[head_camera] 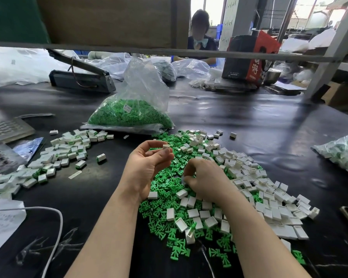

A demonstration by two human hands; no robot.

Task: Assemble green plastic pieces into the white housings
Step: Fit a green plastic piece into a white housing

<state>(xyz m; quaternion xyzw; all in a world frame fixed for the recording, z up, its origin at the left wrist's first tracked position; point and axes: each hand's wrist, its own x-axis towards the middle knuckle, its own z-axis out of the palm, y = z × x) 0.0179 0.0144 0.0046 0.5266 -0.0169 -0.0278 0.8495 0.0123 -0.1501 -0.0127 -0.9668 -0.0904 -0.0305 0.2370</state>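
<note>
My left hand (147, 167) is raised over the black table and pinches a small white housing (166, 146) between thumb and fingertips. My right hand (204, 177) reaches down into a heap of loose green plastic pieces (165, 213), its fingers curled among them; what they hold is hidden. Empty white housings (269, 209) lie in a wide pile to the right and are scattered over the green heap. Assembled white housings with green showing (68, 149) are piled at the left.
A clear bag of green pieces (133, 111) stands behind the heap. Another bag of parts (344, 155) lies at the right edge. A white cable (54, 227) and papers (2, 221) lie at front left, a heat sealer (80, 77) at the back. A person sits beyond the table.
</note>
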